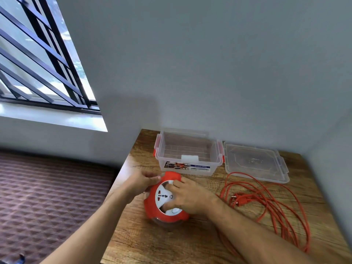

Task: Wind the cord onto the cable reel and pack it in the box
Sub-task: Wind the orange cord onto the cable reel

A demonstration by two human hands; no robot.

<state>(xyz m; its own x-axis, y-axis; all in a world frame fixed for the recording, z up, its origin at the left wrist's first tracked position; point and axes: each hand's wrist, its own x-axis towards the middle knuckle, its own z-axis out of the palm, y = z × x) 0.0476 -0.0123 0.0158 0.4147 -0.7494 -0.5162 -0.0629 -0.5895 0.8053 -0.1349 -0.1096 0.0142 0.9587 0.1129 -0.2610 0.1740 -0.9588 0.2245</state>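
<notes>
The reel (165,197) lies flat on the wooden table (171,242), near its left edge and just in front of the box (187,151). It is a round red housing with a lobed outline and a white centre face (a row of socket holes runs across that face, with a round white button near its lower rim). The left hand (142,181) pinches the reel's upper left rim with curled fingers, and the right hand (187,197) lies over the white face, fingers hooked into its recesses, gripping it. The orange cord (270,204) sprawls in loose loops on the table to the right, its plug (242,199) lying among them. The box is clear plastic with red latches and stands open; its clear lid (254,161) lies flat just beside it on the right.
</notes>
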